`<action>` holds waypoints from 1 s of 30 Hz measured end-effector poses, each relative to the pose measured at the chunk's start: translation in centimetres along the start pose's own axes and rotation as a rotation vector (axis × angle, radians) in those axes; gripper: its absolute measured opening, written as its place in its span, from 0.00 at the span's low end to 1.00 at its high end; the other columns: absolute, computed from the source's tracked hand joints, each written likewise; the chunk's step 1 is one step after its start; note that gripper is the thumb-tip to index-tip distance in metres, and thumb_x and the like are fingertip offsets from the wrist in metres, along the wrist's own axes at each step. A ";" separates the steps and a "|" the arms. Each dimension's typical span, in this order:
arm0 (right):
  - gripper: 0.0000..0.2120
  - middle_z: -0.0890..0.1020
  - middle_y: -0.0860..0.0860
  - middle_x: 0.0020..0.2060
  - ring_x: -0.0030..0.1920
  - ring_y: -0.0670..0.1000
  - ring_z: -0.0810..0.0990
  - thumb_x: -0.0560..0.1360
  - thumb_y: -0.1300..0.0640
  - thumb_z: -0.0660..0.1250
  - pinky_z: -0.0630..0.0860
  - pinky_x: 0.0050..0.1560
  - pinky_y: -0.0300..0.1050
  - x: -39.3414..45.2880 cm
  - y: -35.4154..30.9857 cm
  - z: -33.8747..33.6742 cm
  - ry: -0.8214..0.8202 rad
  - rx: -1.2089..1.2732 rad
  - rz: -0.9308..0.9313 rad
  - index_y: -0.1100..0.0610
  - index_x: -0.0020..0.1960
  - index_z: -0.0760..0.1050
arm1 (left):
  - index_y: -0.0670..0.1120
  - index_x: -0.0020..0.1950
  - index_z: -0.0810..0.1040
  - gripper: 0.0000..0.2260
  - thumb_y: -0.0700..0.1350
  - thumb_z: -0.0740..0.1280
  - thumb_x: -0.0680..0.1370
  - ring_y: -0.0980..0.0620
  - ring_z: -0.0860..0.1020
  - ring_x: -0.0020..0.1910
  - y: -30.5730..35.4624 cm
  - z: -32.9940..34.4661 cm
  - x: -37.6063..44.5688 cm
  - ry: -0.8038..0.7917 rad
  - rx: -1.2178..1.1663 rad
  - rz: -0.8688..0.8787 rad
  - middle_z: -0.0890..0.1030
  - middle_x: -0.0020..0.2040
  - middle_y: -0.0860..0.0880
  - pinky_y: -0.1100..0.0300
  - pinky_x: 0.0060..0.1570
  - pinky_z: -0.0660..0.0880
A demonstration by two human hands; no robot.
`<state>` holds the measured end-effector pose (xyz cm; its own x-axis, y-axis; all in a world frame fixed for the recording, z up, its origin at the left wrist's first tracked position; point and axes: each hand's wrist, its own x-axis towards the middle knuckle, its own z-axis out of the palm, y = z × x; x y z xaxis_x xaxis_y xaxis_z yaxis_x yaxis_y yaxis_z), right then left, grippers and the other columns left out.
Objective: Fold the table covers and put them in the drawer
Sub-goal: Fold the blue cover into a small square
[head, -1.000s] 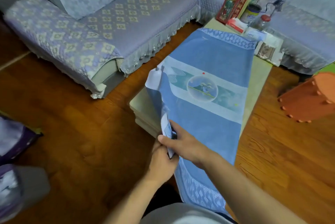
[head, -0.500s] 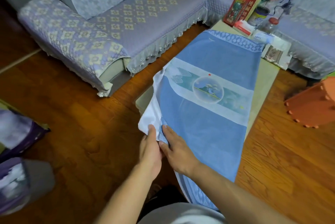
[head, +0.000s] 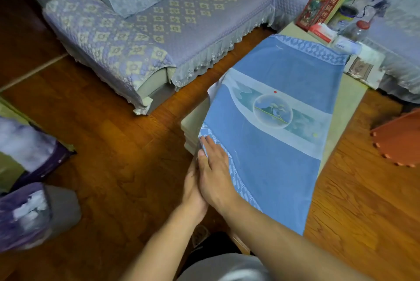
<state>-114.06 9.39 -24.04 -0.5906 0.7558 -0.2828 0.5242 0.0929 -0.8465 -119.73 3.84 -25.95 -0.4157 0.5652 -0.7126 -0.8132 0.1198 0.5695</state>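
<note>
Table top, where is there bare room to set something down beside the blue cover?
A bare strip of table runs along the cover's right edge, between cover and floor. A narrower bare bit shows at the left edge, above the right hand. The far end is crowded: red box, tin, bottle, papers.

Two bare forearms come up from the bottom edge of the head view, with no sleeves, watch, bracelet or rings to be seen on them. The left hand (head: pixel 193 192) and the right hand (head: pixel 214 178) are both uncovered, without gloves, and the nails that show look short and plain. At the bottom edge, between the arms, a pale grey garment (head: pixel 222 268) shows as a rounded patch of cloth, smooth and unmarked. Just above it lies a dark, nearly black area whose nature cannot be told.
</note>
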 end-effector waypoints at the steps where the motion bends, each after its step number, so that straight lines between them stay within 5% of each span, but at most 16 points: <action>1: 0.22 0.58 0.45 0.80 0.80 0.47 0.49 0.86 0.51 0.51 0.43 0.80 0.44 -0.2 -0.2 0.4 -0.030 -0.033 -0.010 0.49 0.80 0.61 | 0.24 0.70 0.66 0.28 0.48 0.62 0.82 0.38 0.73 0.68 0.0 0.0 -0.8 -0.077 -0.251 -0.137 0.75 0.64 0.26 0.58 0.73 0.65; 3: 0.23 0.54 0.43 0.81 0.81 0.48 0.44 0.86 0.49 0.48 0.40 0.80 0.46 -0.3 0.2 0.5 -0.088 -0.069 0.006 0.47 0.81 0.56 | 0.33 0.77 0.64 0.29 0.54 0.52 0.86 0.45 0.75 0.69 -0.4 0.7 -1.3 0.013 -0.006 0.028 0.80 0.65 0.37 0.58 0.72 0.66; 5: 0.23 0.52 0.41 0.81 0.81 0.48 0.41 0.86 0.47 0.48 0.41 0.80 0.48 -0.6 0.8 0.2 -0.116 -0.094 0.021 0.45 0.81 0.53 | 0.45 0.77 0.69 0.25 0.57 0.52 0.85 0.49 0.73 0.72 -1.0 0.8 -1.3 -0.103 -0.263 -0.142 0.80 0.68 0.48 0.52 0.74 0.64; 8: 0.25 0.50 0.40 0.81 0.81 0.48 0.40 0.86 0.46 0.48 0.42 0.81 0.51 -1.1 1.3 0.2 -0.113 -0.162 -0.013 0.44 0.82 0.49 | 0.48 0.76 0.71 0.24 0.58 0.52 0.85 0.47 0.69 0.75 -0.8 1.0 -2.0 -0.199 -0.339 -0.172 0.76 0.73 0.47 0.48 0.79 0.56; 13: 0.31 0.44 0.42 0.81 0.80 0.48 0.36 0.83 0.41 0.49 0.41 0.80 0.55 -1.2 1.7 0.3 -0.152 -0.207 0.022 0.42 0.81 0.39 | 0.52 0.76 0.71 0.25 0.61 0.53 0.83 0.48 0.71 0.74 0.3 1.0 -3.1 -0.281 -0.235 -0.134 0.77 0.71 0.50 0.46 0.78 0.58; 16: 0.34 0.41 0.43 0.81 0.79 0.47 0.32 0.81 0.47 0.50 0.37 0.80 0.54 -1.4 1.1 0.0 -0.237 -0.246 -0.019 0.45 0.82 0.37 | 0.56 0.77 0.70 0.22 0.53 0.58 0.82 0.50 0.71 0.74 0.0 0.4 -3.0 -0.349 -0.219 -0.106 0.76 0.72 0.54 0.47 0.77 0.59; 20: 0.37 0.40 0.47 0.82 0.79 0.48 0.31 0.80 0.56 0.55 0.34 0.79 0.53 -1.1 1.1 -0.9 -0.336 -0.316 -0.085 0.49 0.82 0.37 | 0.55 0.73 0.74 0.17 0.47 0.57 0.85 0.50 0.76 0.68 -1.0 0.3 -2.1 -0.259 -0.206 -0.065 0.79 0.68 0.53 0.50 0.70 0.68; 23: 0.43 0.49 0.44 0.81 0.81 0.46 0.45 0.73 0.54 0.61 0.48 0.81 0.49 -1.0 1.6 -2.1 -0.423 -0.004 0.004 0.46 0.82 0.43 | 0.51 0.68 0.78 0.16 0.52 0.56 0.86 0.47 0.81 0.61 -1.3 0.4 -1.1 -0.077 -0.221 -0.029 0.81 0.66 0.47 0.48 0.62 0.74; 26: 0.37 0.66 0.44 0.75 0.72 0.42 0.66 0.73 0.65 0.63 0.68 0.65 0.30 -1.3 4.3 -4.8 -0.089 0.515 0.147 0.52 0.80 0.57 | 0.46 0.71 0.74 0.18 0.53 0.55 0.87 0.44 0.83 0.59 -0.6 1.3 -0.7 0.015 -0.091 0.051 0.83 0.62 0.43 0.44 0.56 0.79; 28: 0.33 0.69 0.49 0.74 0.70 0.48 0.69 0.75 0.70 0.61 0.71 0.59 0.36 -2.2 9.0 -7.7 0.146 0.496 0.308 0.54 0.78 0.61 | 0.47 0.71 0.74 0.18 0.54 0.57 0.86 0.45 0.82 0.60 -0.3 2.8 -0.9 0.053 0.016 0.079 0.83 0.64 0.45 0.41 0.61 0.78; 30: 0.33 0.67 0.51 0.74 0.68 0.53 0.71 0.76 0.70 0.61 0.73 0.60 0.45 -4.5 15.3 -10.6 0.194 0.282 0.497 0.55 0.79 0.59 | 0.47 0.70 0.74 0.17 0.53 0.58 0.86 0.47 0.82 0.59 -0.2 4.5 -1.3 0.095 0.124 0.123 0.83 0.63 0.47 0.41 0.62 0.77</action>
<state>-96.87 14.29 -30.90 -0.1798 0.7716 -0.6102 0.5102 -0.4572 -0.7285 -117.16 6.76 -23.31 -0.5499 0.5027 -0.6670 -0.7004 0.1574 0.6962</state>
